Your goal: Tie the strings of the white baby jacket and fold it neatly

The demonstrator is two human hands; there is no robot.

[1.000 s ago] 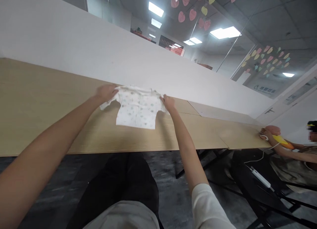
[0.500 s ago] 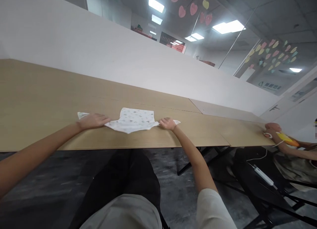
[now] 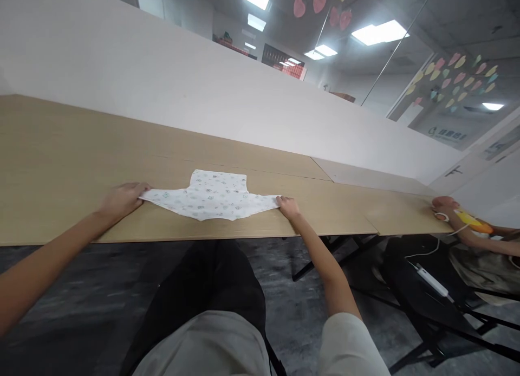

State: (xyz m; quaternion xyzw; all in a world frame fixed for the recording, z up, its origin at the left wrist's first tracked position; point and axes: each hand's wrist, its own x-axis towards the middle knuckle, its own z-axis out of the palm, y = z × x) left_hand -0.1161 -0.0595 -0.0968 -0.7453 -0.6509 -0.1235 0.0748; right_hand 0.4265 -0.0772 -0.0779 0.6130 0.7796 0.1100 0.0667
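Note:
A small white baby shirt [image 3: 217, 198] with a scattered print lies flat on the wooden table [image 3: 81, 148]. Its sleeves stretch out to both sides, and its body points toward the wall. At the tip of the left sleeve, my left hand [image 3: 124, 200] is closed with the cuff between thumb and fingers. My right hand [image 3: 288, 206] pinches the end of the other sleeve. Both hands rest low, near the table's front edge, and the fabric between them looks taut.
A white wall [image 3: 162, 83] with glass above runs along the table's back. On the right, another person's arm [image 3: 483, 243] holds a doll [image 3: 444, 203] dressed in yellow and orange. A black chair [image 3: 422, 300] with a white power strip [image 3: 433, 283] stands below there.
My left hand has moved left to the sleeve's end, and my right hand has shifted slightly right. The sleeves, partly covered before, now show spread out and flatter.

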